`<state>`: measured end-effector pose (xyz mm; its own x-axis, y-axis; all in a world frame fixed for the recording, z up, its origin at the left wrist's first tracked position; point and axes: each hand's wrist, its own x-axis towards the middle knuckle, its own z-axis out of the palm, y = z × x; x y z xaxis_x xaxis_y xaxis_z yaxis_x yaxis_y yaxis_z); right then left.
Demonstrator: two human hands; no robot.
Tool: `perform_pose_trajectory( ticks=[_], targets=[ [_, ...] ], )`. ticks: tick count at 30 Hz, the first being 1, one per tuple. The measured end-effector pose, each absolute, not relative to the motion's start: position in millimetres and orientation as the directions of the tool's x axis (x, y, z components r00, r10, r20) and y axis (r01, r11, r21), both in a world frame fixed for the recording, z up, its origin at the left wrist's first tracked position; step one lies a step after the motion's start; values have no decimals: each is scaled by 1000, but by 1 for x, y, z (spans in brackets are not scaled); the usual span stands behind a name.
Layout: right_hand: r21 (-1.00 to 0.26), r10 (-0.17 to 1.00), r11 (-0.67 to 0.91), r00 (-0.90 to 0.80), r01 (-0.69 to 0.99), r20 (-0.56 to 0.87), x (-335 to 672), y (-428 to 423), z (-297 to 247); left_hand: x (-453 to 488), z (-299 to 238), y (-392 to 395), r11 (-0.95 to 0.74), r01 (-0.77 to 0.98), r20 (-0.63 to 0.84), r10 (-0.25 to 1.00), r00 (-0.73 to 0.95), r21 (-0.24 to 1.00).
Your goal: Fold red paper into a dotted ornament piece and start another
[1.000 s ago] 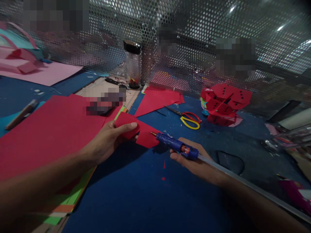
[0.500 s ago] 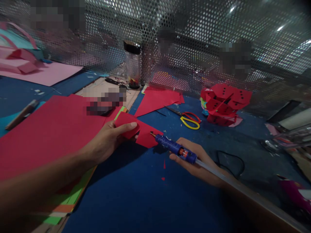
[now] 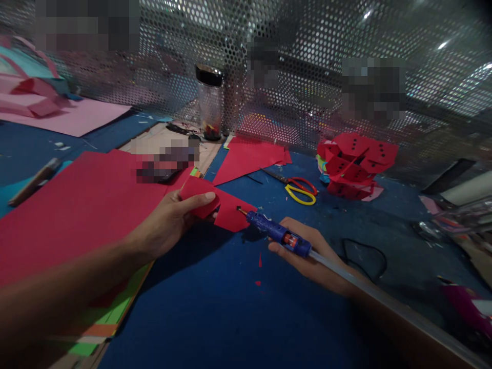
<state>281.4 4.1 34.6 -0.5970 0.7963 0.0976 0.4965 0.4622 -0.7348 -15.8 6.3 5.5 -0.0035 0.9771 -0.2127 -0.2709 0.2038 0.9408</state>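
Note:
Between thumb and fingers, my left hand (image 3: 175, 215) pinches a cut piece of red paper (image 3: 232, 215) with a notch in its lower edge. My right hand (image 3: 303, 251) is closed around a blue hot glue gun (image 3: 272, 231); part of the grip is hidden. A long clear glue stick (image 3: 346, 277) runs out of the gun's back end along my right forearm. The gun's metal tip is at the right part of the paper, where a small dark mark shows beside it. Whether the tip presses on the paper I cannot tell.
Scissors (image 3: 302, 192) with red and yellow handles lie beyond the gun. Folded red paper pieces with black dots (image 3: 357, 164) stand at the back right. Large red sheets (image 3: 77, 215) cover the left side. A black-lidded jar (image 3: 210, 102) stands by the perforated metal wall (image 3: 300, 61).
The glue gun's tip has shifted slightly left and up on the red paper, and a small dark mark now shows there. My left hand keeps its hold, with the paper slightly raised.

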Motion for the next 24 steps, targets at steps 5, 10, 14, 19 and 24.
perform_pose_trajectory(
  ticks=[5,10,14,19,24],
  targets=[
    [-756,789,447,-609,479,81,282,4,34,-16,6,7,196,-267,-207,978,-15,943],
    [-741,782,471,-615,479,100,281,2,34,-16,5,8,199,-281,-220,975,-43,939],
    [-730,783,481,-613,486,108,281,1,33,-17,4,8,194,-288,-216,975,-45,938],
    [-731,800,458,-592,506,91,280,0,34,-16,7,8,202,-292,-219,975,-27,935],
    [-737,803,447,-591,507,80,278,-1,36,-15,9,7,197,-291,-215,976,-29,936]
  ],
)
